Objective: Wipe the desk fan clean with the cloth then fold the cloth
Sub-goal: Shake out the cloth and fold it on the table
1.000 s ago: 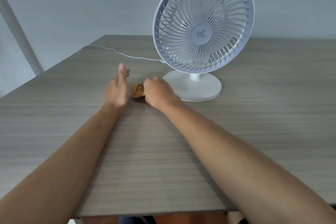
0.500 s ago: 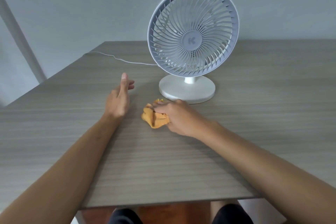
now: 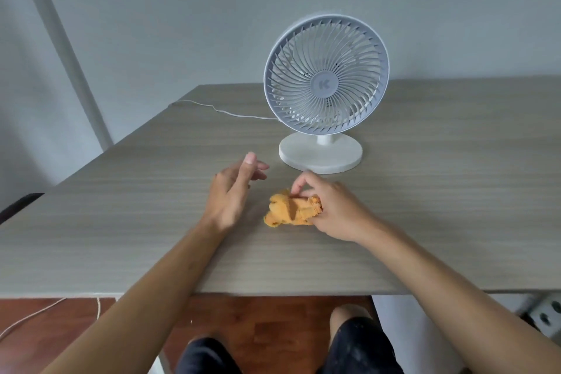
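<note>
Cloth lay bunched in an orange wad on the desk, in front of the fan and a little to its left, apart from the round base.

1. My left hand hovered just beside the wad, to its left, not touching it. Its fingers were extended and relaxed, and it held nothing. I judged that this hand was best used to steady the fan.

2. The wad sat between my two hands. It was crumpled, so no flat face was ready. I judged that the wiping step had not begun, since the wad rested on the desk and nothing touched the grille.

3. My right hand gripped the right end of the wad, thumb and forefinger pinched on top. The other fingers were partly hidden behind it, so their hold was unclear. A fuller gather, with a smooth pad under the fingertips, would have served better.

4. The fan stood upright beyond, its cord trailing off to the left edge. The thin ribs called for light strokes along them, away from the cord.
</note>
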`<state>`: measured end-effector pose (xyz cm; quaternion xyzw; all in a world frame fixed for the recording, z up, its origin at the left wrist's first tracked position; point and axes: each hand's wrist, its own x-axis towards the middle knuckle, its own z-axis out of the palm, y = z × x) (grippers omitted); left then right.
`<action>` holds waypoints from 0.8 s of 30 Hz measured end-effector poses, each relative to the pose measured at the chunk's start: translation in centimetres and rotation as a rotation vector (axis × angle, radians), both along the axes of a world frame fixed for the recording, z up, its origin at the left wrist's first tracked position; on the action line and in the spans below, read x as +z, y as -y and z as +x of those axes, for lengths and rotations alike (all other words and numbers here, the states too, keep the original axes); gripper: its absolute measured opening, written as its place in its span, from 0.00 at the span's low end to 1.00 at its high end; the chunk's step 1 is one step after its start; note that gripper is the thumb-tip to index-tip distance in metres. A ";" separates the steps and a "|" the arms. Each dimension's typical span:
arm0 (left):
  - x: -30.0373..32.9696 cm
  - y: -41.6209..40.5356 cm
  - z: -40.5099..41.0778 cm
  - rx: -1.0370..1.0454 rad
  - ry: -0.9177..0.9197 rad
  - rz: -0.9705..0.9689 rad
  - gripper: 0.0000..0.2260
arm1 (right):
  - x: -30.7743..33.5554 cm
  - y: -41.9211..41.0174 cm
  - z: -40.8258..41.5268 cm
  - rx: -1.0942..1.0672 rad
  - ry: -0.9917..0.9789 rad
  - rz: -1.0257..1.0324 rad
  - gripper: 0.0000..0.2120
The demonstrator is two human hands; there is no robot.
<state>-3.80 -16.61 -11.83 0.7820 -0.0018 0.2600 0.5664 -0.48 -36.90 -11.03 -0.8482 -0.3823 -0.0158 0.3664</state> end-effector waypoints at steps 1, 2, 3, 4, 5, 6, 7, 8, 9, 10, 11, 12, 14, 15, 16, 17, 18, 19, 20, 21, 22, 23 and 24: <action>0.3 0.1 -0.5 -0.014 -0.001 -0.033 0.28 | 0.1 0.0 -0.2 -0.036 -0.018 0.043 0.16; 0.6 0.1 -1.0 -0.028 -0.007 -0.061 0.28 | 0.3 -0.1 -0.4 -0.066 -0.018 0.081 0.15; 0.8 0.1 -1.5 -0.040 -0.014 -0.076 0.28 | 0.6 -0.2 -0.6 -0.089 -0.020 0.116 0.14; 1.2 0.2 -1.9 -0.056 -0.012 -0.073 0.27 | 1.1 -0.4 -0.8 -0.107 -0.017 0.146 0.12; 1.4 0.2 -2.3 -0.074 -0.004 -0.050 0.26 | 1.6 -0.5 -0.8 -0.128 -0.007 0.169 0.10; 1.7 0.2 -2.5 -0.101 0.004 -0.020 0.24 | 2.2 -0.8 -0.9 -0.154 0.011 0.181 0.08; 2.0 0.2 -2.6 -0.127 0.003 0.006 0.22 | 2.9 -1.0 -0.9 -0.185 0.033 0.188 0.07; 2.4 0.2 -2.7 -0.156 -0.004 0.024 0.21 | 3.6 -1.2 -0.7 -0.215 0.052 0.195 0.06; 2.7 0.1 -2.6 -0.175 -0.011 0.041 0.22 | 4.3 -1.4 -0.5 -0.236 0.057 0.209 0.06; 3.1 -0.1 -2.5 -0.178 -0.015 0.061 0.22 | 5.1 -1.6 -0.3 -0.249 0.049 0.227 0.07; 3.5 -0.3 -2.4 -0.166 -0.020 0.084 0.23 | 5.7 -1.8 0.0 -0.256 0.033 0.247 0.07; 4.1 -0.6 -2.3 -0.155 -0.022 0.098 0.23 | 6.3 -1.9 0.3 -0.254 0.015 0.263 0.07; 5.5 -0.9 -2.3 -0.172 -0.017 0.104 0.21 | 7.6 -2.1 0.7 -0.243 -0.012 0.291 0.10; 6.3 -1.0 -2.3 -0.186 -0.011 0.117 0.19 | 8.2 -2.2 0.7 -0.233 -0.021 0.300 0.11; 7.0 -1.1 -2.3 -0.200 -0.005 0.140 0.18 | 9.0 -2.3 0.6 -0.220 -0.027 0.298 0.12; 7.7 -1.2 -2.3 -0.215 0.002 0.159 0.15 | 9.6 -2.5 0.5 -0.204 -0.022 0.289 0.12; 8.4 -1.2 -2.3 -0.228 0.012 0.163 0.12 | 10.3 -2.6 0.4 -0.192 -0.006 0.273 0.13; 9.0 -1.3 -2.3 -0.228 0.023 0.157 0.09 | 10.9 -2.8 0.2 -0.186 0.013 0.257 0.13; 9.6 -1.5 -2.2 -0.216 0.038 0.147 0.06 | 11.4 -2.9 0.2 -0.185 0.024 0.247 0.14; 10.1 -1.8 -2.2 -0.198 0.051 0.136 0.04 | 11.9 -2.9 0.2 -0.183 0.023 0.246 0.15; 10.6 -2.0 -2.2 -0.185 0.061 0.124 0.03 | 12.3 -2.9 0.3 -0.181 0.017 0.249 0.16; 11.1 -2.2 -2.3 -0.179 0.067 0.125 0.01 | 12.6 -2.9 0.4 -0.180 0.014 0.250 0.16; 11.6 -2.4 -2.4 -0.170 0.070 0.148 0.01 | 12.9 -2.9 0.5 -0.176 0.019 0.247 0.16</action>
